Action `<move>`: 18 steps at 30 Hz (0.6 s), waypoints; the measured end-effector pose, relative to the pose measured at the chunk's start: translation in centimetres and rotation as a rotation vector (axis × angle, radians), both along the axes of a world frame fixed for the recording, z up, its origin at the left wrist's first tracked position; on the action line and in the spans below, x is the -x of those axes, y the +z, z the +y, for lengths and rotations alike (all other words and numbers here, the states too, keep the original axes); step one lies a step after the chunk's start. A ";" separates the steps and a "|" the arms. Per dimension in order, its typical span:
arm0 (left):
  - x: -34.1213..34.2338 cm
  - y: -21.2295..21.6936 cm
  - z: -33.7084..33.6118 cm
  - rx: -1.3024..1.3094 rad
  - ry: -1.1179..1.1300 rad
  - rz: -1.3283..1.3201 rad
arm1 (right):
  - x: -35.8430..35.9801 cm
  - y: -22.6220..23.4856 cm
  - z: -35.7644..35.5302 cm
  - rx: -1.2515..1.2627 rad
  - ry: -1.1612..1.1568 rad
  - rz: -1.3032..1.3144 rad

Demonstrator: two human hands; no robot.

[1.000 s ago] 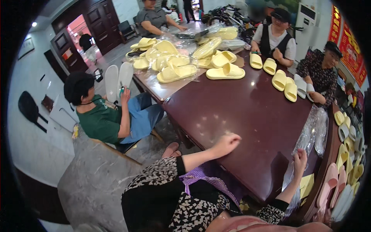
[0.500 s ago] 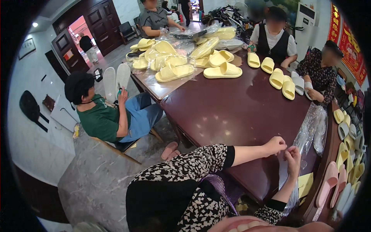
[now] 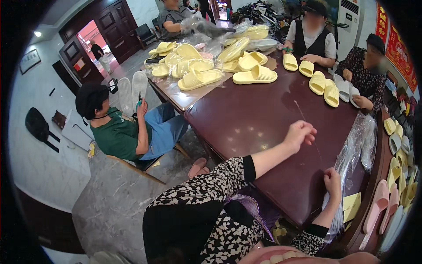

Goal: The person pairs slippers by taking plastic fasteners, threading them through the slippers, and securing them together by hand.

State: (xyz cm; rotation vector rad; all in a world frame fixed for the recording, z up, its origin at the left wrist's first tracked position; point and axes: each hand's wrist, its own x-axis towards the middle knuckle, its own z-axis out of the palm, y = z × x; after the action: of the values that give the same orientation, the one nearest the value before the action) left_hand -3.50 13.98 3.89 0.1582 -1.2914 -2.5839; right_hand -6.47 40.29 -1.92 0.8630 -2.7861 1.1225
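Observation:
My left hand (image 3: 300, 134) is raised over the table with its fingers curled together. A thin strand (image 3: 318, 149) runs past its fingertips, slanting down toward my right hand (image 3: 332, 181). That hand is closed near the table's right edge, thumb against the fingers; the strand's lower end is too fine to follow. Beside my right forearm hangs a bundle of pale, shiny strands (image 3: 335, 222). Clear plastic bags (image 3: 351, 141) lie on the table just beyond my right hand.
Yellow slippers (image 3: 255, 75) and plastic wrap are heaped across the dark red table (image 3: 250, 119). More slippers (image 3: 376, 204) line the right side. A yellow card (image 3: 351, 207) lies beside my right forearm. A seated person (image 3: 116, 127) at left holds scissors and white soles; others work across the table.
My hands, close together before, have moved apart: the left went up and away, the right slightly down. The strand now shows between them. Across the table, a person has lifted a plastic-wrapped item.

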 end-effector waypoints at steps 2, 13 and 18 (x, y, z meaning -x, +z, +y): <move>-0.1 0.8 -2.5 -0.077 0.051 0.006 | 0.5 -0.3 1.0 -0.138 -0.077 -0.003; -4.6 2.6 -9.3 -0.257 0.282 0.167 | 0.8 0.3 1.5 -0.083 -0.238 0.223; -6.3 2.6 -7.5 -0.223 0.209 0.207 | -2.6 4.1 -4.5 0.228 0.003 0.112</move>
State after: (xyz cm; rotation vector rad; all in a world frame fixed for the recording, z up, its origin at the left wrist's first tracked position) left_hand 2.84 6.49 6.52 0.0590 -0.8658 -2.4819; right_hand -3.87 35.75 2.21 0.8762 -2.5074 1.3161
